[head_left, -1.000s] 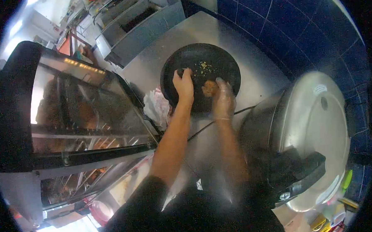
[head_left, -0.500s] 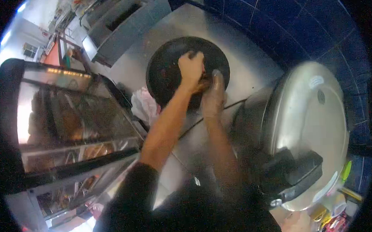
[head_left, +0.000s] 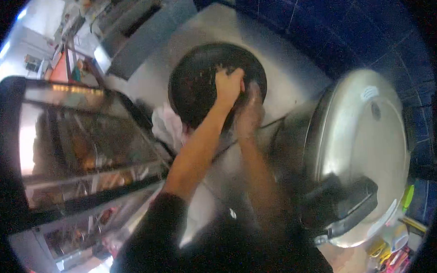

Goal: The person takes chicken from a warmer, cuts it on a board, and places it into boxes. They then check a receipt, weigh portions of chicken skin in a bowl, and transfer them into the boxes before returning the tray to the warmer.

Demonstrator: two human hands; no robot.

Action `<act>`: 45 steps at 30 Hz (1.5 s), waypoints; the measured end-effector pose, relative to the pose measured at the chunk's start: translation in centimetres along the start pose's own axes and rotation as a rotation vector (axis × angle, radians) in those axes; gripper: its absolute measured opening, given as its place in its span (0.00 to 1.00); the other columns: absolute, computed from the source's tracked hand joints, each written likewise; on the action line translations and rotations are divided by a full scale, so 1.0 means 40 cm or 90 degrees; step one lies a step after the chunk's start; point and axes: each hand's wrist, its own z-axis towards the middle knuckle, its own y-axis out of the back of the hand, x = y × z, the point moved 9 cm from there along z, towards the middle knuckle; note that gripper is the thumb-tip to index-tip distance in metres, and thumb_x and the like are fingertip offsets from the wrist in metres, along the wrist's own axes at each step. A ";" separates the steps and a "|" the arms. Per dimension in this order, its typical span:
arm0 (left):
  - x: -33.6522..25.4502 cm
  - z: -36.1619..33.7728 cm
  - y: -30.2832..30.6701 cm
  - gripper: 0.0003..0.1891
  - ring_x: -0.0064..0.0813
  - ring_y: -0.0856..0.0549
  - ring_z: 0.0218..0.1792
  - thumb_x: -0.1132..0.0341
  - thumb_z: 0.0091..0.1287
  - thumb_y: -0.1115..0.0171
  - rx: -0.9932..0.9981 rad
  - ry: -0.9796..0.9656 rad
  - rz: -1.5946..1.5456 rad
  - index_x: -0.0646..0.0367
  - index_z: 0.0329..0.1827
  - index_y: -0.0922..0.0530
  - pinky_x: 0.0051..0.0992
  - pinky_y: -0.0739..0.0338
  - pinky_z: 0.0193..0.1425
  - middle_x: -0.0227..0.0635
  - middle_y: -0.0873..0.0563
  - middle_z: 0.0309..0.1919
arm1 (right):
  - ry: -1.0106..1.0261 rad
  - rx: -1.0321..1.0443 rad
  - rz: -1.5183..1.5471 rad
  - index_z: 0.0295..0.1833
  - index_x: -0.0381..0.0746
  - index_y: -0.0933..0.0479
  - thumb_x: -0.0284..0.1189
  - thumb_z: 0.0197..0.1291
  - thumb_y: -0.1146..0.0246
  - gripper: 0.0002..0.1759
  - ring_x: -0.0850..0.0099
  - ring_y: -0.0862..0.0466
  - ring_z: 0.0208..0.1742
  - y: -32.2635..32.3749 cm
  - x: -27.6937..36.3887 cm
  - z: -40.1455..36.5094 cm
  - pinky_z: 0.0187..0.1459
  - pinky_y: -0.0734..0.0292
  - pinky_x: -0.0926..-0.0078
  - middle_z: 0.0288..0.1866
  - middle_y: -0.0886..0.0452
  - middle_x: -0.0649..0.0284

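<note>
A round black pan [head_left: 189, 79] lies on a pale worktop [head_left: 284, 75] at the centre, with small bits inside. Over the pan my left hand [head_left: 229, 86] is closed, its fingers curled round something too small and blurred to make out. My right hand [head_left: 250, 114] is just to its right, over the pan's right side, close to the left one. It looks covered by a clear glove, and motion smears its fingers. What lies between the two hands is hidden.
A large pot with a shiny metal lid [head_left: 370, 144] and black handle stands at the right. On the left is a glass-fronted case [head_left: 82, 137]. A white and pink bag [head_left: 167, 124] lies beside the pan. Blue tiles [head_left: 316, 25] cover the wall behind.
My left hand has shifted slightly right and its fingers have turned toward the right hand. The right hand's fingers are more blurred now. The whole view has shifted a little.
</note>
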 end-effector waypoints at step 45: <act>-0.261 -0.548 0.265 0.22 0.35 0.22 0.63 0.64 0.75 0.41 -0.083 -0.234 0.250 0.64 0.66 0.31 0.35 0.33 0.71 0.44 0.21 0.60 | 0.078 0.441 -0.735 0.61 0.38 0.25 0.47 0.54 0.31 0.33 0.48 0.19 0.58 -0.220 0.090 -0.047 0.56 0.20 0.53 0.58 0.21 0.45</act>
